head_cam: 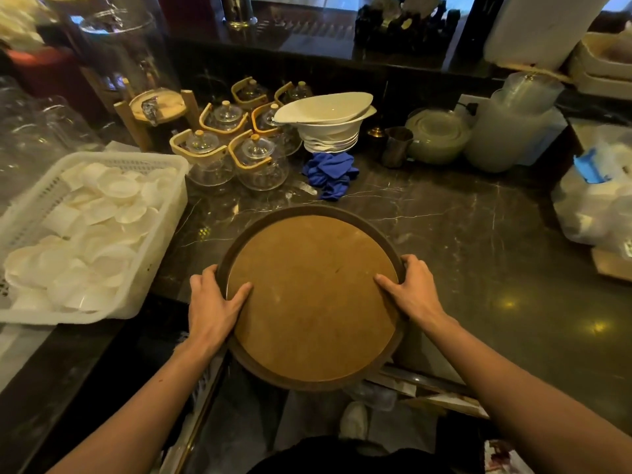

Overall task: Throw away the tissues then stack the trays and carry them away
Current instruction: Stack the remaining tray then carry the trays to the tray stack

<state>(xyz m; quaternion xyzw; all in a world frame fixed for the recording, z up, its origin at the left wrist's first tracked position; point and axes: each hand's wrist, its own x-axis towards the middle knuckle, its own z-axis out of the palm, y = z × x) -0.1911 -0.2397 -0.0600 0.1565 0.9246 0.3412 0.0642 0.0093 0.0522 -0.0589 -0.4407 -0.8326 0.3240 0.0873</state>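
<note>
A round brown tray (pixel 311 295) with a dark raised rim lies partly on the dark marble counter (pixel 461 241), its near half hanging past the counter's front edge. My left hand (pixel 215 302) grips the tray's left rim, thumb on the inner surface. On the opposite rim my right hand (pixel 410 289) holds it the same way. The tray's surface is bare. I cannot tell whether more trays lie beneath it. No tissues are visible on it.
A white plastic basket (pixel 164 213) of small white dishes stands at left. Several glass teapots (pixel 239 145), a stack of white bowls (pixel 328 124) and a blue cloth (pixel 330 176) sit behind the tray. Plastic containers (pixel 506 131) and bags (pixel 595 200) fill the right.
</note>
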